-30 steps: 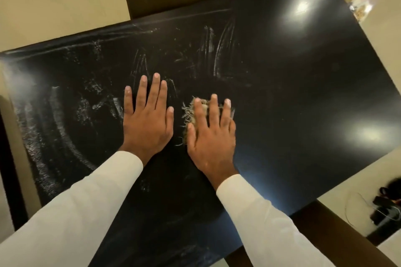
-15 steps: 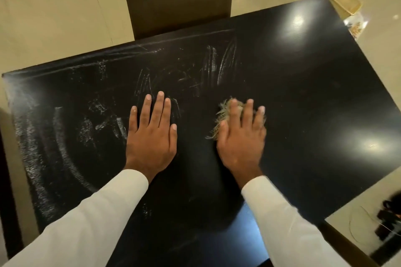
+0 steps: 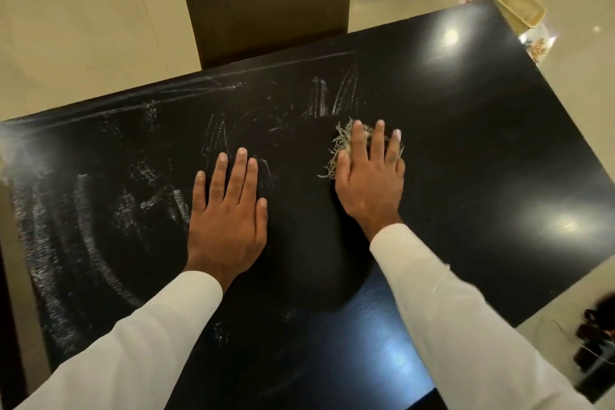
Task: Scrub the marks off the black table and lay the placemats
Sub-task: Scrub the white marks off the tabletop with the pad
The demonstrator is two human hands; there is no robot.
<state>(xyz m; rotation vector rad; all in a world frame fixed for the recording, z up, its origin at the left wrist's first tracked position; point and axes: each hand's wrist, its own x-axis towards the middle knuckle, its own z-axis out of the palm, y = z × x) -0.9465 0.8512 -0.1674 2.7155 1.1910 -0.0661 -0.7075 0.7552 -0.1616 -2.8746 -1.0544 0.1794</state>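
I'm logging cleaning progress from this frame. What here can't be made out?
Head view only:
- Scrubber: mostly under the right hand; only frayed fibres show.
- Table: near edge covered by the sleeves and cut by the frame.
- Dark items on the floor, lower right: blurred, cut by the frame edge.
- Placemats: none clearly seen.

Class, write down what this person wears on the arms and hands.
Long, plain white sleeves cover both arms to the wrist: left sleeve, right sleeve. The left hand and right hand are bare: no gloves, rings or watch show.
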